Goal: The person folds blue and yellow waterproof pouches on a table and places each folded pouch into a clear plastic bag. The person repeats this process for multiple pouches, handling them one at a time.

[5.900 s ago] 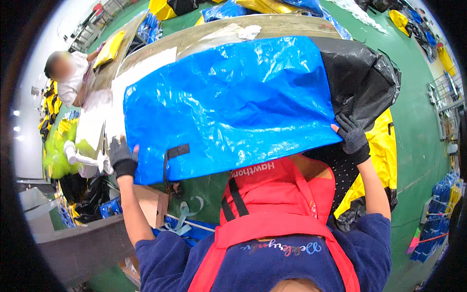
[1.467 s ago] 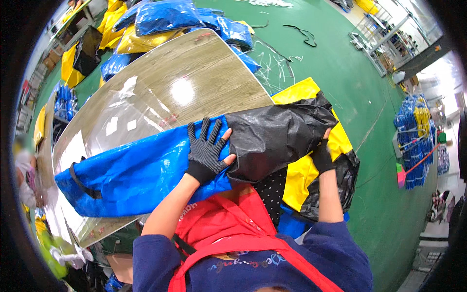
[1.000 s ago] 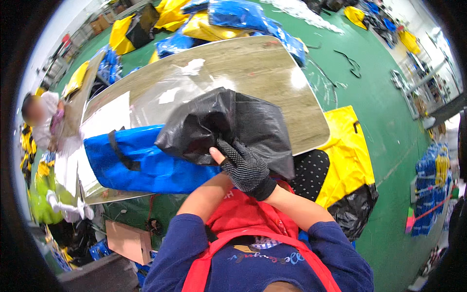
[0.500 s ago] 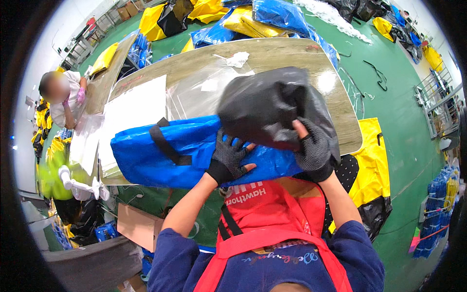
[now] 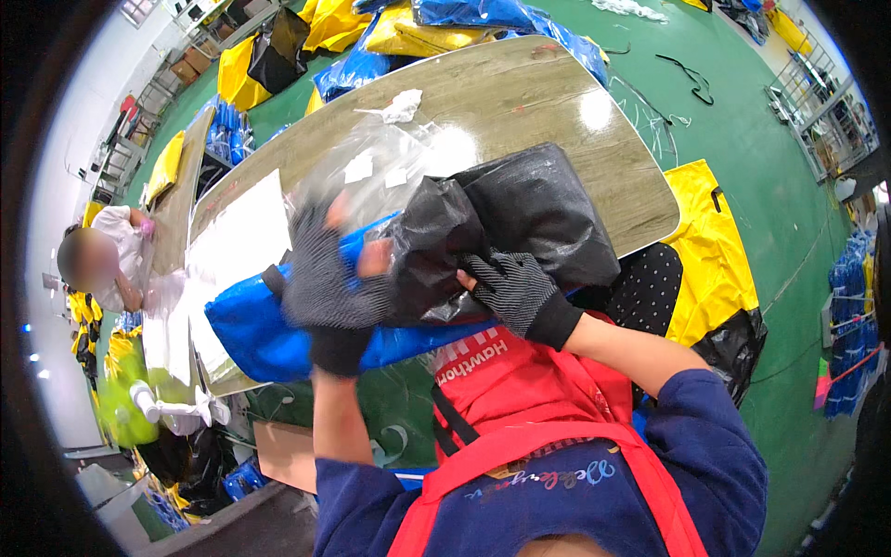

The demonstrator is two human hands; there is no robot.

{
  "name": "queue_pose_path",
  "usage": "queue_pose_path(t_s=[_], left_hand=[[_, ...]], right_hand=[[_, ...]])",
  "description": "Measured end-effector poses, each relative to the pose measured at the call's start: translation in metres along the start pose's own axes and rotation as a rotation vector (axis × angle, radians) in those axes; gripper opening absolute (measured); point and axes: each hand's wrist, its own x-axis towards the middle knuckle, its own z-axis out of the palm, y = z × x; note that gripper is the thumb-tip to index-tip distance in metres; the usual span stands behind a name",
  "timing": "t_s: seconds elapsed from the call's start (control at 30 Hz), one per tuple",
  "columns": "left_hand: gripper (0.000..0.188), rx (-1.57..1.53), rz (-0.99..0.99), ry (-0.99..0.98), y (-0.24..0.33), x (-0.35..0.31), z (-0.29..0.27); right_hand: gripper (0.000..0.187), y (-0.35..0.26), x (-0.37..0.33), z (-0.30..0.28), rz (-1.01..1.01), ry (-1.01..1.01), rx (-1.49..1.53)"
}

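Note:
A blue bag (image 5: 243, 325) with a black strap lies along the table's near edge, partly covered by glossy black coated fabric (image 5: 548, 200). I cannot tell whether the black fabric is joined to the bag. My right hand (image 5: 524, 292), in a grey-black fingertipless glove, is closed on a fold of the black fabric, thumb against fingers. Gloved the same way, my left hand (image 5: 336, 278) is raised over the blue bag, left of the fold. It is blurred, with its thumb apart from the fingers and nothing seen in it.
The wood-patterned table (image 5: 529, 84) holds clear plastic bags (image 5: 418, 148) and white sheets (image 5: 246, 232). A yellow bag (image 5: 715, 241) hangs at right. Blue and yellow bundles (image 5: 436, 32) are piled beyond the table. Another person (image 5: 116, 237) sits at far left, near a green fan (image 5: 125, 399).
My right hand has moved left with the black fabric, which is now folded over and lies lower. My left hand has lifted off the blue bag and moved left. The view has shifted.

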Motion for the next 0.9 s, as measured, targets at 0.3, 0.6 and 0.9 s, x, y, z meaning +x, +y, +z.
queue_pose_path(t_s=[0.3,0.6,0.9], left_hand=[[0.063,0.053,0.109,-0.502,-0.019,-0.057,0.1],[0.049,-0.438,-0.069,-0.399,-0.046,-0.067,0.123],[0.091,0.281,-1.162,-0.132,-0.271,-0.156,-0.087]], right_hand=[[0.064,0.058,0.001,-0.04,0.232,-0.12,-0.046],[0.064,-0.012,0.069,0.018,0.169,-0.007,0.231],[0.086,-0.036,0.084,0.047,0.252,-0.258,0.103]])
